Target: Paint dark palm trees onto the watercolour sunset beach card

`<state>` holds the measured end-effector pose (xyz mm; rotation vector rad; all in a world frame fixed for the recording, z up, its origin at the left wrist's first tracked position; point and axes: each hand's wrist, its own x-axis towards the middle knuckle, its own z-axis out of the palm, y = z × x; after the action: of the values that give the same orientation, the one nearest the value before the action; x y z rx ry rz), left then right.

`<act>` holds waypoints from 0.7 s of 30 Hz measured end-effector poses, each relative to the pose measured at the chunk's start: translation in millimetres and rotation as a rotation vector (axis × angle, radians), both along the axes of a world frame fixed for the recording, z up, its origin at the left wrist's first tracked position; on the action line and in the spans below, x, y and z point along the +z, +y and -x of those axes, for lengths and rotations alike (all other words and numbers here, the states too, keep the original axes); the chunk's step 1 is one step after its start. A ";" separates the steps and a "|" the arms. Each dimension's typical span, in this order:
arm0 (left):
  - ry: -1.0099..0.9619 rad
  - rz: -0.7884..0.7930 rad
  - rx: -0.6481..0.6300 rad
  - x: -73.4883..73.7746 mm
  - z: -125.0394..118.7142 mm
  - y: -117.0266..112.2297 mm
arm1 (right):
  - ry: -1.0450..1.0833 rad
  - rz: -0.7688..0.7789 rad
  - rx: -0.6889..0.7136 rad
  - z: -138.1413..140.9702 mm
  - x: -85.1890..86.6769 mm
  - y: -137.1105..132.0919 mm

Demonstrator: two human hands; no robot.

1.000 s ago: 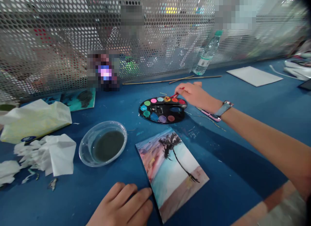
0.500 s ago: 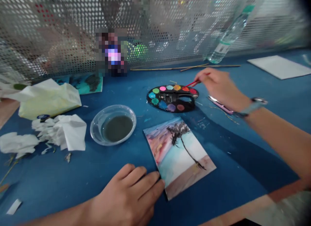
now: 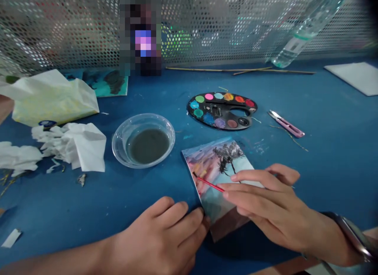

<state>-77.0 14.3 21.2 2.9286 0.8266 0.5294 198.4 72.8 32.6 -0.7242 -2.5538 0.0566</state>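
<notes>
A small painting point(image 3: 203, 160) of a dark palm tree lies tilted on the blue table. Its lower left edge meets the curled fingertips of my left hand point(image 3: 168, 235), which is closed, thumb out of sight. Over the painting's right half, my right hand point(image 3: 274, 204) pinches a thin red paintbrush point(image 3: 210, 183). The dark brush tip is at the reddish area by the painting's left edge; whether it touches I cannot tell. Behind the painting sits a black oval paint palette point(image 3: 212, 103) with several coloured pans. A clear bowl of murky grey water point(image 3: 149, 145) stands to its left.
Pink-handled thread snips point(image 3: 286, 124) lie right of the palette. Crumpled tissues point(image 3: 87, 147), a tissue pack point(image 3: 56, 99) and a teal painting point(image 3: 121, 86) are at left. Thin sticks point(image 3: 206, 69), a leaning bottle point(image 3: 295, 46) and a white board point(image 3: 357, 76) line the perforated metal screen point(image 3: 88, 34).
My right hand has moved with the paintbrush from the palette down and left over the painting. My left hand stays at the painting's edge. The view has shifted slightly.
</notes>
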 end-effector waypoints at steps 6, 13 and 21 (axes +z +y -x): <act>0.010 -0.016 -0.001 -1.0 0.7 3.4 | -0.015 -0.023 -0.016 -1.1 -0.1 -1.3; 0.003 0.016 -0.015 0.3 0.7 3.8 | -0.016 0.019 -0.038 3.5 2.0 -0.3; 0.013 0.008 -0.004 1.0 0.5 1.4 | 0.016 0.025 -0.073 -8.0 -0.5 -11.8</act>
<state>-77.4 15.7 22.1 2.9286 0.8222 0.5057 206.5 61.0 32.1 -0.8223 -2.5136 0.0704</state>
